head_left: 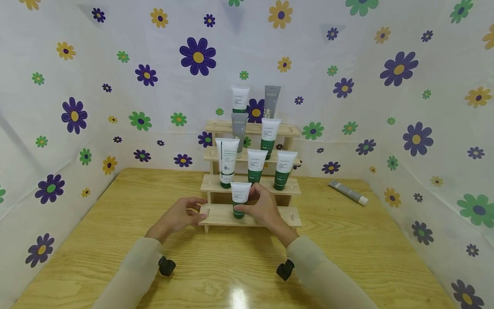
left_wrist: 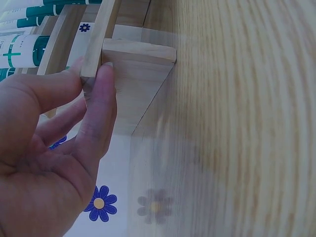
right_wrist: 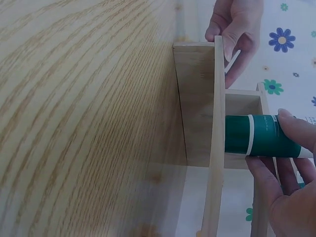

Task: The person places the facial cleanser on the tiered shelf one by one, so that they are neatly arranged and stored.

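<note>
My right hand (head_left: 264, 209) pinches a white and green squeeze tube (head_left: 240, 193) between thumb and fingers, upright on its cap. In the right wrist view, the tube's green cap (right_wrist: 237, 134) meets the lowest board of a wooden step shelf (head_left: 220, 214). My left hand (head_left: 179, 216) pinches the left end of that same lowest board. The left wrist view shows the thumb over the board (left_wrist: 94, 61) and the fingers (left_wrist: 101, 98) under it. On the step just above stand a tall white tube (head_left: 227, 159) and two smaller white and green tubes (head_left: 285, 167).
Higher steps hold grey tubes (head_left: 272, 101) and more white and green ones (head_left: 270, 133). A grey tube with a white cap (head_left: 347, 192) lies on the wooden table (head_left: 115, 257) to the shelf's right. A flower-printed cloth (head_left: 154, 107) hangs behind and at both sides.
</note>
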`<act>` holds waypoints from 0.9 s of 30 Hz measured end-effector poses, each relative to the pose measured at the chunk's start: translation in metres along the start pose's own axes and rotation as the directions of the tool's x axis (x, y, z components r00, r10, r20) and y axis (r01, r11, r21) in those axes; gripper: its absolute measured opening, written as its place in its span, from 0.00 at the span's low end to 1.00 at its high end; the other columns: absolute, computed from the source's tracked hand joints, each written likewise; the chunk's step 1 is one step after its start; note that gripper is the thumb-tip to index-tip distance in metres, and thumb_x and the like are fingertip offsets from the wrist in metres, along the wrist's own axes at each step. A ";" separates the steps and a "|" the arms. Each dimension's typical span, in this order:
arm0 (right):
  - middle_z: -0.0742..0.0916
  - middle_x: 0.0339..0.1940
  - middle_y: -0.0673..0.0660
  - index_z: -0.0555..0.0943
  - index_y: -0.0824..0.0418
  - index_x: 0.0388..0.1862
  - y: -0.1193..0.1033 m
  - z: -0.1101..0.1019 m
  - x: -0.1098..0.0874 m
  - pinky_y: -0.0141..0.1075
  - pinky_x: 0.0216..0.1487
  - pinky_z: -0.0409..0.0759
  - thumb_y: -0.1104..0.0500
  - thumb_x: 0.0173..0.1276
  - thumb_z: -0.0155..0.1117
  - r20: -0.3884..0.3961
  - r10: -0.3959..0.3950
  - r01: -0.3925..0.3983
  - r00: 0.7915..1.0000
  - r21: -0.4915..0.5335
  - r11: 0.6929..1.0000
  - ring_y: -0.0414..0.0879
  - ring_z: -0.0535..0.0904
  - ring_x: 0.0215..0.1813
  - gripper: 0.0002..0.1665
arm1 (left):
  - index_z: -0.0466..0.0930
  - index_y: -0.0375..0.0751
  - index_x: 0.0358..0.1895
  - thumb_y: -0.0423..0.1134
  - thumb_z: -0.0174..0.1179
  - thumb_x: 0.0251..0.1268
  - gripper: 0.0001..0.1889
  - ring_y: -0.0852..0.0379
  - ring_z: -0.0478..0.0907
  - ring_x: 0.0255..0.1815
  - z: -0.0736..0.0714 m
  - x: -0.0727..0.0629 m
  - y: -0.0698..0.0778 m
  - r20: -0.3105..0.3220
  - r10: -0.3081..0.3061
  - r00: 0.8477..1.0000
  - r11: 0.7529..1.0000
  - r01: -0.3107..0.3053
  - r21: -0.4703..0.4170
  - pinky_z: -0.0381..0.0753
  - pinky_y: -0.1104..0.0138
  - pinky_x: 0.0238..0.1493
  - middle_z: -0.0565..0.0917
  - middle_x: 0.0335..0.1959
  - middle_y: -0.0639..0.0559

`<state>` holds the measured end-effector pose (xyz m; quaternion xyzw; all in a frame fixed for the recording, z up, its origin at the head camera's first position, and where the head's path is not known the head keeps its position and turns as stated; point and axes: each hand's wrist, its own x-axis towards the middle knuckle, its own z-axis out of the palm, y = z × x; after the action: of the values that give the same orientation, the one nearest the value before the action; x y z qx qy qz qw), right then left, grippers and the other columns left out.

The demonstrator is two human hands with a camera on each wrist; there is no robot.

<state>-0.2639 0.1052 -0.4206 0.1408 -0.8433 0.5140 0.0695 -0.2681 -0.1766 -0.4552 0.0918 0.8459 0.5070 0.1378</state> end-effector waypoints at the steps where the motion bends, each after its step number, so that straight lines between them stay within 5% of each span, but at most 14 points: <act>1: 0.88 0.46 0.58 0.78 0.61 0.40 0.000 0.000 0.000 0.41 0.51 0.86 0.61 0.52 0.86 0.002 -0.002 0.002 1.000 0.000 1.000 0.48 0.87 0.47 0.24 | 0.74 0.38 0.70 0.35 0.67 0.71 0.27 0.54 0.86 0.42 0.000 0.000 0.000 -0.004 -0.005 1.000 1.000 0.005 -0.005 0.91 0.59 0.46 0.81 0.57 0.37; 16: 0.89 0.46 0.57 0.82 0.60 0.48 0.000 -0.008 -0.002 0.44 0.53 0.87 0.58 0.54 0.85 0.067 -0.021 0.023 0.998 -0.032 0.999 0.49 0.87 0.48 0.25 | 0.74 0.41 0.70 0.37 0.67 0.71 0.26 0.55 0.86 0.43 0.001 0.000 0.000 -0.012 -0.013 1.000 1.000 0.013 0.016 0.90 0.61 0.47 0.81 0.58 0.38; 27: 0.90 0.42 0.59 0.84 0.62 0.46 0.008 -0.074 -0.004 0.35 0.47 0.83 0.54 0.65 0.78 0.152 -0.033 0.059 0.988 -0.167 0.984 0.45 0.85 0.42 0.17 | 0.74 0.36 0.70 0.34 0.67 0.70 0.27 0.55 0.85 0.41 -0.001 0.000 -0.001 -0.003 0.010 1.000 1.000 -0.010 -0.005 0.91 0.58 0.46 0.81 0.55 0.37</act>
<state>-0.2648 0.1748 -0.3943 0.1917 -0.8835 0.4263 0.0302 -0.2685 -0.1780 -0.4552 0.0949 0.8444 0.5098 0.1345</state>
